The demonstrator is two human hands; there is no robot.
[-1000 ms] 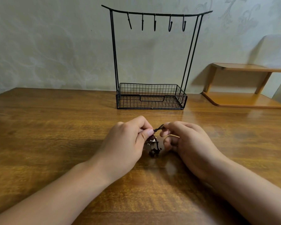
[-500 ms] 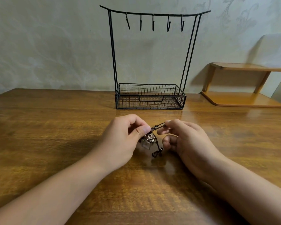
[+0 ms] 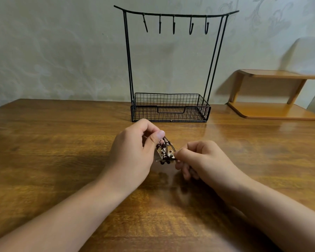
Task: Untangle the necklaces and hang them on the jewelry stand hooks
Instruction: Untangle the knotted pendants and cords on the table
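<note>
Above the middle of the table (image 3: 53, 151), the left hand (image 3: 133, 153) pinches the upper end of the tangled necklaces (image 3: 165, 150). The bundle slants down rightward to the right hand (image 3: 205, 160), which pinches its lower end. Behind, at the back edge, the jewelry stand (image 3: 171, 70) shows bare hooks (image 3: 174, 24) and nothing in its wire basket (image 3: 171, 110). A wooden shelf (image 3: 273, 95) stands at the back right corner.

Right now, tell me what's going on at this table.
A person is working on a tangled bunch of necklaces, held just above the wooden table. The left hand pinches its top while the right hand pinches its lower side. The jewelry stand behind has nothing on its five hooks, so none are hung yet.
</note>
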